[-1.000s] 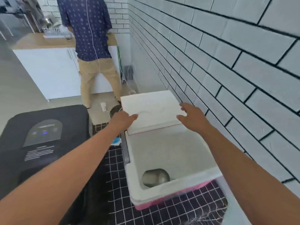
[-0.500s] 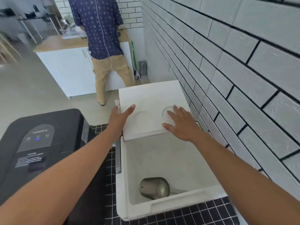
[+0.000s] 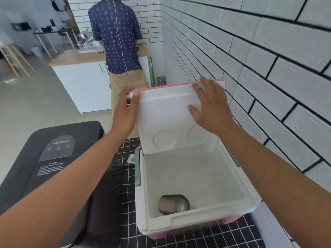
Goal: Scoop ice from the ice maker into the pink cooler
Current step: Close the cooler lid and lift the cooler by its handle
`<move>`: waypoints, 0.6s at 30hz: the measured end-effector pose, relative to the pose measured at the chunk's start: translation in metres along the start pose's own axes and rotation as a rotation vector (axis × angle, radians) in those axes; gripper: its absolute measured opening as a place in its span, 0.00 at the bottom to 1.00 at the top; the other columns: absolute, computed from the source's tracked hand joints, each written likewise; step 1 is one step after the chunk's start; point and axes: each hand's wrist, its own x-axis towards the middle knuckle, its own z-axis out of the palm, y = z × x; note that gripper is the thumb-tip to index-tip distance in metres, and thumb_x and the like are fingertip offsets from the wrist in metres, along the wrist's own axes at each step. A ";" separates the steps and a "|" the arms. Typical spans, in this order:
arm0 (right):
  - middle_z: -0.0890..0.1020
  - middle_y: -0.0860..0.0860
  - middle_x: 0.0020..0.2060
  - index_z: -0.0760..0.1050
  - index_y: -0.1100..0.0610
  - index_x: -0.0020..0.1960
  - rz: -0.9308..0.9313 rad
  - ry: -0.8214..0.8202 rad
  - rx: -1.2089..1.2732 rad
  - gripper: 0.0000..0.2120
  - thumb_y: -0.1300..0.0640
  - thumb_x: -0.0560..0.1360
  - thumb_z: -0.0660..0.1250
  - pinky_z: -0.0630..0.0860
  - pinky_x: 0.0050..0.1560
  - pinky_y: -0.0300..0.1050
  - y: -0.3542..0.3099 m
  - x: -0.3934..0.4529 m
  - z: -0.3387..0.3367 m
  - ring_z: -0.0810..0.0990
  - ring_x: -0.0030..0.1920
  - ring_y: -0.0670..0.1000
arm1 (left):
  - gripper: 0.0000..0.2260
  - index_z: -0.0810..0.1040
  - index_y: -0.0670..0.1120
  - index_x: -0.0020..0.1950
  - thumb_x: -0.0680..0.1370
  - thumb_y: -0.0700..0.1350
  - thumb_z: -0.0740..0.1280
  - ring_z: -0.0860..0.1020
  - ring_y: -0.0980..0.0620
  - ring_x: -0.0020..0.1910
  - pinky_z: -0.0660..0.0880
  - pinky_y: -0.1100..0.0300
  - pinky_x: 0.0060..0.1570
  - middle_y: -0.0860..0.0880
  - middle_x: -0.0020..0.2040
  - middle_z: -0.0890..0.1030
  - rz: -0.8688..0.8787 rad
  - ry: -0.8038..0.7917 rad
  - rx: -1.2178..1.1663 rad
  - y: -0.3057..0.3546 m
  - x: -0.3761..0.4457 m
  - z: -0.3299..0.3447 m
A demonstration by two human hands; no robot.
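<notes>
On blk tiled counter, wht brick wall.

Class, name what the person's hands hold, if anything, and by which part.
The cooler lid: left hand grips its left edge, right hand lies flat on its underside.

A white brick wall is running along the right. Left of it, a white cabinet with a wooden top is standing on grey floor.
</notes>
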 end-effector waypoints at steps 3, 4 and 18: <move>0.68 0.56 0.70 0.66 0.57 0.72 -0.025 0.017 -0.047 0.29 0.45 0.75 0.63 0.58 0.70 0.60 -0.004 -0.005 -0.020 0.65 0.70 0.58 | 0.17 0.74 0.57 0.58 0.78 0.65 0.57 0.77 0.51 0.51 0.76 0.48 0.51 0.53 0.53 0.79 0.070 -0.015 0.012 0.005 -0.017 -0.012; 0.70 0.56 0.68 0.67 0.57 0.71 -0.032 0.022 -0.050 0.28 0.45 0.75 0.62 0.59 0.69 0.61 -0.005 -0.009 -0.026 0.66 0.69 0.58 | 0.17 0.75 0.56 0.57 0.79 0.65 0.57 0.77 0.51 0.50 0.76 0.49 0.50 0.53 0.52 0.79 0.092 -0.027 0.020 0.007 -0.022 -0.015; 0.80 0.44 0.53 0.74 0.45 0.65 0.005 -0.274 0.039 0.24 0.35 0.74 0.61 0.68 0.61 0.50 -0.020 -0.086 -0.090 0.76 0.56 0.49 | 0.09 0.83 0.59 0.49 0.71 0.59 0.73 0.79 0.64 0.39 0.71 0.71 0.38 0.60 0.46 0.82 0.197 -0.561 0.142 0.025 -0.093 -0.059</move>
